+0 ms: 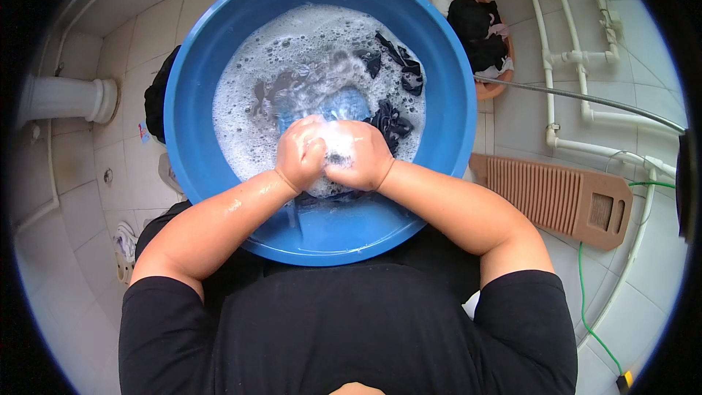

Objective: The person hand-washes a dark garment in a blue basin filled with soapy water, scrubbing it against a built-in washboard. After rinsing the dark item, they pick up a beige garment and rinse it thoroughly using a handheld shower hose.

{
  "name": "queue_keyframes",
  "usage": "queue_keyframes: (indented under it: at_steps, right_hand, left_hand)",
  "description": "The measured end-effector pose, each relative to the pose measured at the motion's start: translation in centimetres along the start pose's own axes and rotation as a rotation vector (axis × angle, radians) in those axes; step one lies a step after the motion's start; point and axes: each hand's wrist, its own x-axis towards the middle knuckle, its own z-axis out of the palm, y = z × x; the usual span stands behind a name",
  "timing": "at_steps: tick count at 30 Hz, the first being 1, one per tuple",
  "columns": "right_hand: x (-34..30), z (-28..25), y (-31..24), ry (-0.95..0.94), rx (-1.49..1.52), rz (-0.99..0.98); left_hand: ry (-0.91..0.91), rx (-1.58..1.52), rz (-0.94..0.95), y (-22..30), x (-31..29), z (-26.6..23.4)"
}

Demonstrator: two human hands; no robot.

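Observation:
A large blue plastic tub (450, 102) holds grey soapy water (292, 36) topped with white suds. Low over the water, near the tub's front side, my left hand (301, 152) and my right hand (361, 153) are closed into fists, side by side. A wet blue cloth (344, 104) stretches from under them into the water, and they grip its near part. White foam between the fists hides where the fingers meet the cloth. Dark wet cloth (393, 128) floats just right of my right hand, with another black piece (406, 73) farther off.
An orange-brown basin (497, 88) of dark and light clothes stands behind the tub at the right. To the right lie a brown ridged washboard (548, 194) and a green hose (585, 300). White pipes (547, 95) run along the tiled wall. A shoe (126, 245) sits at left.

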Motion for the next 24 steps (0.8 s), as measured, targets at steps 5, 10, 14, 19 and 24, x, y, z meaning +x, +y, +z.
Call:
queue_keyframes:
  at_steps: [5, 10, 14, 19, 24]
  right_hand:
    - [0.6, 0.1, 1.5, -0.097, 0.006, 0.126]
    - [0.8, -0.1, 1.0, -0.004, 0.026, 0.252]
    - [0.3, -2.3, 2.6, -0.064, 0.147, 0.204]
    - [1.3, -3.5, 1.1, -0.315, -0.531, 0.111]
    - [7.6, -2.1, 6.4, 0.289, -0.458, 0.388]
  left_hand:
    - [-0.043, -0.024, -0.171, 1.0, 1.1, -0.1]
    - [-0.021, -0.005, -0.328, 0.2, 1.5, -0.2]
    - [0.249, -0.036, -0.685, 1.2, 2.6, -4.2]
    - [0.652, -0.445, -0.739, 0.9, 2.0, -11.7]
    - [0.235, -0.28, -0.752, 3.3, 1.4, -9.5]
